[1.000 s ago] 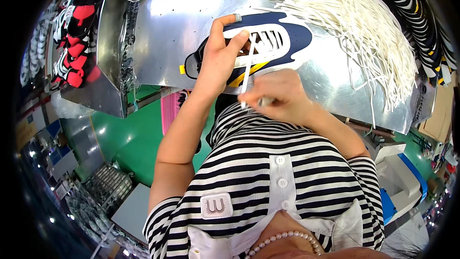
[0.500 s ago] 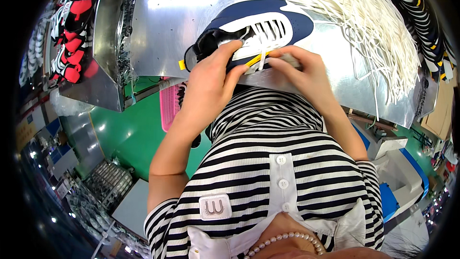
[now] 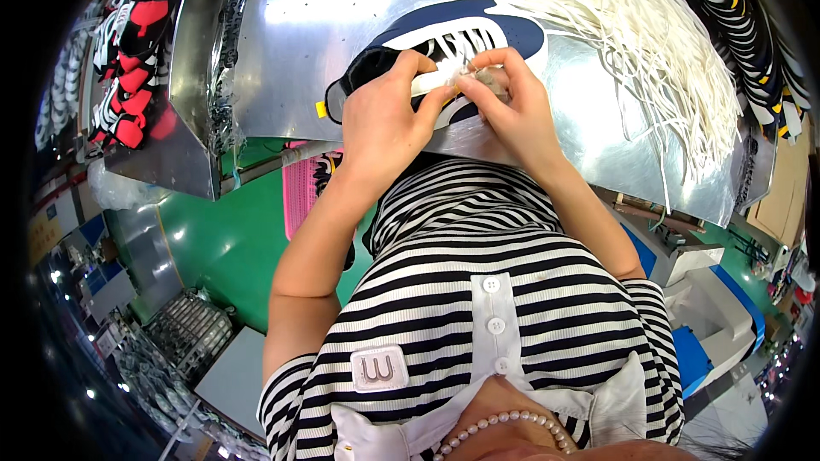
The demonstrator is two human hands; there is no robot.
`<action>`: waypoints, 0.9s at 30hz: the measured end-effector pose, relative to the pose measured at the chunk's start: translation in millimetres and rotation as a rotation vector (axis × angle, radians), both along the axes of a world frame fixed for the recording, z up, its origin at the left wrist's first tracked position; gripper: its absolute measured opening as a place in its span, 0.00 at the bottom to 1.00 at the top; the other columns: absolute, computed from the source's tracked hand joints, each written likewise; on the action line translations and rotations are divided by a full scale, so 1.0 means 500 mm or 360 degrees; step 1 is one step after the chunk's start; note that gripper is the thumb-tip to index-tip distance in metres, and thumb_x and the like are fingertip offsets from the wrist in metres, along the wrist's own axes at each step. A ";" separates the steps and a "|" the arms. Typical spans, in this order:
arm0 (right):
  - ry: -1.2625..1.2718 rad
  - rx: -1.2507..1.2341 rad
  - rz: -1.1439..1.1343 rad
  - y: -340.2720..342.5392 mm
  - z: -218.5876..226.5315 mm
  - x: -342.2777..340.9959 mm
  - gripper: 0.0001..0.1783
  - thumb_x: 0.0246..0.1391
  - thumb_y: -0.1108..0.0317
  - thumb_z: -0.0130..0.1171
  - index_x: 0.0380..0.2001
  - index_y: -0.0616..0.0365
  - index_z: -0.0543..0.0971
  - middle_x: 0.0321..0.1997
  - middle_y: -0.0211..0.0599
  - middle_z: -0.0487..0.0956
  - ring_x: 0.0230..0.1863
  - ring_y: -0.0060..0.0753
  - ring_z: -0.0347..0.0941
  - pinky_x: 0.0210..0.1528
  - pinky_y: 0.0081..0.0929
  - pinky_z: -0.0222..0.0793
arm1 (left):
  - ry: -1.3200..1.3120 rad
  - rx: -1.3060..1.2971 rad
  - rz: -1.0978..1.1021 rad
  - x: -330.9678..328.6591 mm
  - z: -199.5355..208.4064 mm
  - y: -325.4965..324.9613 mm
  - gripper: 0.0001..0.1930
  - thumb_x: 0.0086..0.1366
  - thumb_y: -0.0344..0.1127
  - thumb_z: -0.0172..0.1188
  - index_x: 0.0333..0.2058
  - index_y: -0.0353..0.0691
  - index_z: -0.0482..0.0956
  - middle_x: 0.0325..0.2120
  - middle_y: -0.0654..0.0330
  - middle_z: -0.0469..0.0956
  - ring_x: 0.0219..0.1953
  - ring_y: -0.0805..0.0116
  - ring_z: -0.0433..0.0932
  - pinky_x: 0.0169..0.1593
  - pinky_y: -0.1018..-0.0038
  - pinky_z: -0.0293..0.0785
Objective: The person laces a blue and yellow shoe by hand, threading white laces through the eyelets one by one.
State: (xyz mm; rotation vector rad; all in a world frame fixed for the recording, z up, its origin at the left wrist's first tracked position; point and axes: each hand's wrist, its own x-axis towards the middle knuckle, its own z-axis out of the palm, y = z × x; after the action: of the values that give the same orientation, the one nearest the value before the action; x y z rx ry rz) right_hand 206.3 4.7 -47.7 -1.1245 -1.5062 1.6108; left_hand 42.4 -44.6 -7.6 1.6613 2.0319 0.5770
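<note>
A navy and white sneaker (image 3: 401, 39) lies on the metal table, its toe pointing right and a yellow tab at its heel end. White lace (image 3: 461, 41) crosses the front of its opening. My left hand (image 3: 386, 111) is closed on the near side of the shoe's opening, thumb and forefinger by the eyelet edge. Close beside it, my right hand (image 3: 518, 101) pinches the white lace near the eyelets. The fingertips of both hands almost meet and hide the lace end. Something greyish, which I cannot make out, shows under the right fingers.
A large heap of loose white laces (image 3: 632, 51) spreads over the right of the metal table (image 3: 299, 60). Red, black and white shoes (image 3: 132, 77) are stacked at the left, dark striped ones (image 3: 726, 8) at the far right. A pink basket (image 3: 299, 196) stands below the table edge.
Both hands have moved farther up over the shoe's opening, and the right has come left, closer to the left. The yellow edging strip between them is now mostly covered. The shoe has shifted slightly left.
</note>
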 end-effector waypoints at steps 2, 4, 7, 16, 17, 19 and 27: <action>-0.0186 0.0094 0.0077 -0.010 0.019 0.022 0.15 0.60 0.64 0.61 0.43 0.60 0.70 0.31 0.42 0.82 0.31 0.31 0.78 0.35 0.26 0.71 | -0.0014 -0.0041 0.0065 0.005 0.004 -0.001 0.15 0.61 0.41 0.66 0.41 0.39 0.77 0.28 0.53 0.82 0.29 0.57 0.83 0.32 0.68 0.75; -0.0267 0.0131 0.0125 -0.020 0.027 0.042 0.13 0.61 0.65 0.60 0.41 0.61 0.70 0.31 0.44 0.81 0.31 0.37 0.79 0.35 0.28 0.71 | 0.0057 0.0169 -0.0012 0.004 -0.009 -0.004 0.15 0.61 0.41 0.67 0.42 0.39 0.77 0.29 0.53 0.83 0.29 0.58 0.83 0.32 0.69 0.75; -0.0365 0.0155 0.0191 -0.018 0.030 0.050 0.10 0.62 0.67 0.58 0.40 0.61 0.71 0.29 0.46 0.81 0.30 0.42 0.80 0.34 0.31 0.72 | 0.0118 0.0378 -0.0082 -0.001 -0.026 -0.006 0.15 0.60 0.40 0.68 0.41 0.39 0.78 0.26 0.55 0.81 0.26 0.60 0.81 0.30 0.69 0.74; -0.0382 0.0095 0.0319 0.011 0.029 0.036 0.08 0.63 0.70 0.57 0.39 0.62 0.71 0.24 0.33 0.80 0.27 0.21 0.75 0.32 0.19 0.68 | 0.0027 0.0485 -0.0414 -0.022 -0.033 -0.003 0.12 0.61 0.33 0.66 0.43 0.38 0.78 0.25 0.54 0.81 0.27 0.59 0.81 0.30 0.70 0.73; -0.0351 0.0006 0.0320 0.014 0.033 0.029 0.08 0.63 0.69 0.56 0.39 0.62 0.71 0.23 0.33 0.79 0.27 0.20 0.74 0.32 0.18 0.68 | 0.0034 0.0489 -0.0441 -0.025 -0.032 -0.003 0.12 0.61 0.33 0.66 0.43 0.38 0.78 0.25 0.53 0.80 0.26 0.58 0.80 0.29 0.69 0.73; -0.0279 -0.0139 0.0306 0.016 0.032 0.013 0.08 0.64 0.69 0.56 0.40 0.61 0.70 0.23 0.31 0.79 0.26 0.18 0.73 0.30 0.17 0.66 | 0.0050 0.0498 -0.0502 -0.030 -0.027 -0.002 0.13 0.60 0.31 0.65 0.43 0.37 0.78 0.24 0.53 0.79 0.25 0.56 0.79 0.29 0.68 0.72; -0.0198 -0.0279 0.0279 0.018 0.028 -0.020 0.09 0.61 0.68 0.56 0.38 0.62 0.70 0.23 0.40 0.79 0.25 0.33 0.77 0.31 0.28 0.70 | -0.0057 0.0431 -0.0519 -0.023 -0.027 -0.003 0.14 0.60 0.29 0.63 0.45 0.36 0.76 0.22 0.52 0.77 0.24 0.54 0.77 0.28 0.64 0.72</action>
State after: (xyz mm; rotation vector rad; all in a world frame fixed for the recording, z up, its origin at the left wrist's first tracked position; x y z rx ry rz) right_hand 196.2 13.5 -33.6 -1.2365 -1.6063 1.8512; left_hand 31.2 -46.3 -21.3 2.0691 1.6630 0.7822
